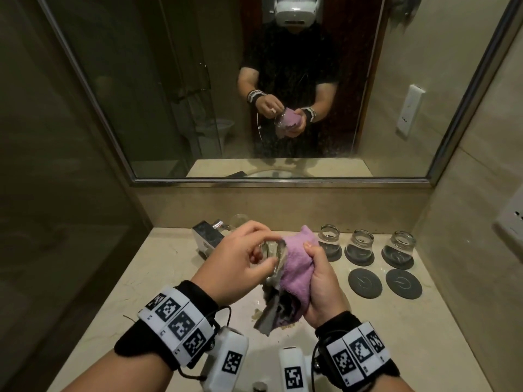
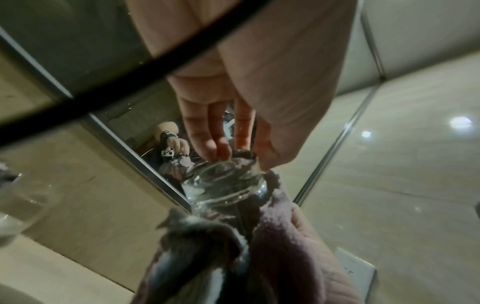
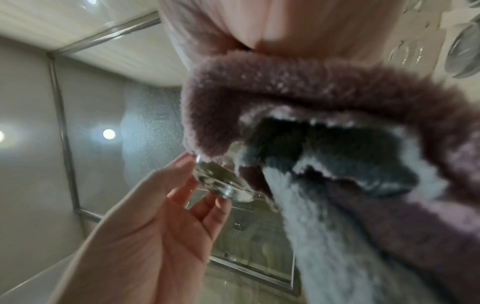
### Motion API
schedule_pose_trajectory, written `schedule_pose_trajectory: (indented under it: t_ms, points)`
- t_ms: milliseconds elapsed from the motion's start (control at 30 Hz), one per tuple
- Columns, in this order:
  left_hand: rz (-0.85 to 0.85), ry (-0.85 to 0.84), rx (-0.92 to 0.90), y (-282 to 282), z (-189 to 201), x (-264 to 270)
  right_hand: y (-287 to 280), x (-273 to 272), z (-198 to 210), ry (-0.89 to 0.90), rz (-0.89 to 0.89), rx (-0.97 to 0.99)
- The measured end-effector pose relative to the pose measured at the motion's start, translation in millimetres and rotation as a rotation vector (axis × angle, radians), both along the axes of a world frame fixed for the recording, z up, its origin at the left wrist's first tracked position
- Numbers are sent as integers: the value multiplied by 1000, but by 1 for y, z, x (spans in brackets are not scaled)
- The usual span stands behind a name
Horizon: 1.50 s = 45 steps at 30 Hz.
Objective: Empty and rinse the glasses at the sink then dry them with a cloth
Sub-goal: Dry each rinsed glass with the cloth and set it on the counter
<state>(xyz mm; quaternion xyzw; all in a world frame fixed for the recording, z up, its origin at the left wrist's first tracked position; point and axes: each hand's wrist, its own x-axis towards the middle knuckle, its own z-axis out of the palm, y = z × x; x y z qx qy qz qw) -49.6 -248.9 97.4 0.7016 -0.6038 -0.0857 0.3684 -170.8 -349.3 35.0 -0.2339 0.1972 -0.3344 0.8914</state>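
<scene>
**Glass in cloth above the counter**

Your left hand (image 1: 237,256) pinches the clear glass (image 1: 273,260) by its end, held over the counter (image 1: 158,267). Your right hand (image 1: 319,278) grips the pink cloth (image 1: 297,261) wrapped round it. No writing is legible. Three glasses (image 1: 363,244) stand inverted on dark coasters (image 1: 365,283) to the right.

Wall mirror (image 1: 169,94), dark round coasters (image 1: 365,283), wall socket (image 1: 410,110)

Glass (image 1: 273,260): clear, glossy, wet-looking sheen. Cloth (image 1: 295,267): fluffy pile, matt, lilac with grey. Counter (image 1: 135,281): polished pale stone, faintly veined. Coasters (image 1: 365,283): dark, matt, smooth. Tap (image 1: 208,236): shiny chromed metal. Mirror (image 1: 169,80) frame: brushed metal; pane speckled.
</scene>
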Motion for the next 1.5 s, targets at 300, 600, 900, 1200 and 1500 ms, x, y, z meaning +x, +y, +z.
schedule_pose_trajectory:
  t_ms: [300,600,900,1200,1500]
  points:
    - [99,497,152,0,-12,-2,-1,-1,1,-61,-52,-66]
    - [31,487,138,3,-16,1,6,0,2,-86,-74,-92]
    - [4,252,64,10,-10,0,7,-1,9,-87,50,-20]
    - [-40,88,89,11,0,6,7,-3,18,-89,146,28]
    - [-120,-2,86,9,0,4,4,-3,13,9,262,105]
